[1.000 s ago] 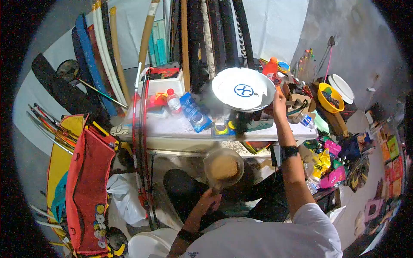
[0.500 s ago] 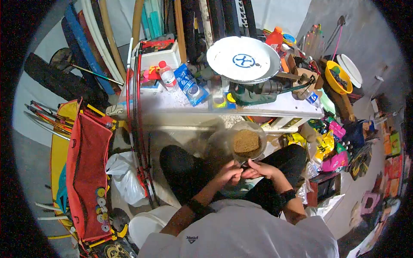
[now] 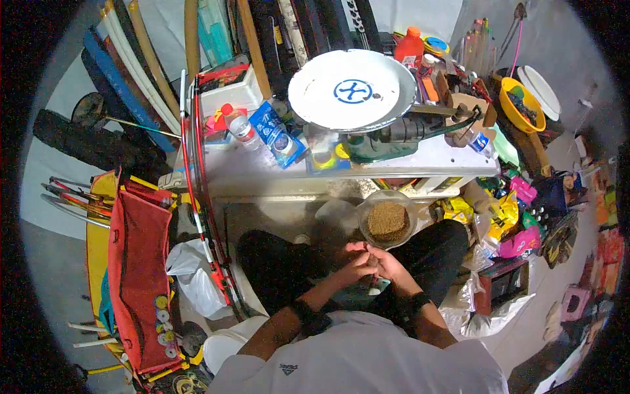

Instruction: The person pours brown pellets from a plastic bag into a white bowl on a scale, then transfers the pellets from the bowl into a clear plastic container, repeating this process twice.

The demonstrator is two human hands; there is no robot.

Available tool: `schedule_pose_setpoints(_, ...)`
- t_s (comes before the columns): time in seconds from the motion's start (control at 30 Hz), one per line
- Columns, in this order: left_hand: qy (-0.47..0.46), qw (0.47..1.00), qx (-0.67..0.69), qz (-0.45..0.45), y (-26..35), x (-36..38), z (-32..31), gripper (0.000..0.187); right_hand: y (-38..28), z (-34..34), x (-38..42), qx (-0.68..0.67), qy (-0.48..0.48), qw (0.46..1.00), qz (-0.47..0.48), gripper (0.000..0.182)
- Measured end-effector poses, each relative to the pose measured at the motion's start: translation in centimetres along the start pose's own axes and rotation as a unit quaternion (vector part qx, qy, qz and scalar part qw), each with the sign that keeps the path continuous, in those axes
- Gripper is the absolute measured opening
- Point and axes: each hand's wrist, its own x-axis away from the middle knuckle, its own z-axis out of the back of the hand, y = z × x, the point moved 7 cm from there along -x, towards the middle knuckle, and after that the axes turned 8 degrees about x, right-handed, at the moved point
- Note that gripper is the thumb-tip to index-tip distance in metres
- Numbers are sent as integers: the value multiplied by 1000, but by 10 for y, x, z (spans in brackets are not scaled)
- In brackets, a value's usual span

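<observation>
A clear round bowl (image 3: 388,219) filled with brown granular stuff is held out in front of my lap, just below the white bench (image 3: 420,161). My left hand (image 3: 352,266) and my right hand (image 3: 386,262) meet at the bowl's near end, both closed around its handle, fingers overlapping. Above, on the bench, a white dish with a blue X mark (image 3: 348,90) rests on a green scale body (image 3: 387,134). My knees in dark trousers lie under the hands.
A water bottle (image 3: 241,125) and a blue packet (image 3: 277,134) lie on the bench. Red bows (image 3: 200,190) lean at its left edge, beside a red bag (image 3: 136,276). A yellow bowl (image 3: 520,105) and colourful packets (image 3: 508,217) crowd the right. A white bucket (image 3: 223,348) stands near left.
My right hand left the white dish and came down to join the left on the bowl's handle. The bowl moved rightward and slightly up, toward the bench.
</observation>
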Motion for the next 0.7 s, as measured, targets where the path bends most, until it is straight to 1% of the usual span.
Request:
schedule_pose_setpoints(0.03,15,997,-67,-24,6,5,1,50,3,-1,3,-4,-37,999,-11,48)
schedule_pose_setpoints(0.07,-82,995,-52,-5,-27,-1,13,46,-1,0,9,131,-50,990,21,48)
schedule_pose_setpoints(0.1,-83,995,-53,1,-22,3,19,46,-4,-5,10,125,-48,991,24,48)
schedule_pose_setpoints(0.13,-151,971,-187,-2,-17,12,18,43,-7,-7,12,111,-22,993,20,45)
schedule_pose_setpoints(0.17,-217,924,-315,-8,-10,22,17,41,-9,-5,13,98,5,995,16,43)
schedule_pose_setpoints(0.2,-220,924,-313,-3,9,24,23,41,9,16,8,-22,55,998,-4,36)
schedule_pose_setpoints(0.23,-248,917,-293,107,23,25,29,38,8,21,7,-27,58,998,-3,36)
schedule_pose_setpoints(0.27,-272,899,-268,216,38,30,33,35,7,21,6,-17,29,999,-13,33)
schedule_pose_setpoints(0.3,-275,898,-264,220,70,32,27,35,9,19,7,-9,1,1000,-24,32)
schedule_pose_setpoints(0.33,-253,946,-183,88,125,25,14,33,9,21,9,-14,5,1000,-25,32)
schedule_pose_setpoints(0.37,-223,969,-100,-47,163,19,12,30,10,23,10,-16,18,999,-41,32)
schedule_pose_setpoints(0.4,-170,980,-73,68,104,-10,59,29,10,27,10,-18,31,998,-57,32)
schedule_pose_setpoints(0.43,-114,976,-47,180,35,-40,113,28,7,33,10,-20,33,998,-56,32)
schedule_pose_setpoints(0.47,16,987,-12,158,24,-59,144,31,9,40,14,-96,25,992,-79,32)
schedule_pose_setpoints(0.5,145,980,24,135,12,-74,172,35,11,44,19,-171,17,980,-103,31)
schedule_pose_setpoints(0.53,183,969,-151,74,-10,-104,206,33,13,48,23,-165,33,982,-91,29)
schedule_pose_setpoints(0.57,216,923,-319,10,-24,-127,226,31,17,49,28,-167,37,981,-91,29)
schedule_pose_setpoints(0.6,213,924,-318,12,-34,-140,218,31,20,51,33,-133,50,986,-92,28)
schedule_pose_setpoints(0.63,118,917,-382,2,-43,-157,197,34,18,51,34,-100,61,989,-91,28)
schedule_pose_setpoints(0.67,21,898,-440,-10,-49,-167,183,38,5,37,34,-117,24,989,-82,28)
schedule_pose_setpoints(0.7,-23,885,-465,-1,-58,-169,172,38,6,41,32,-117,27,989,-82,28)
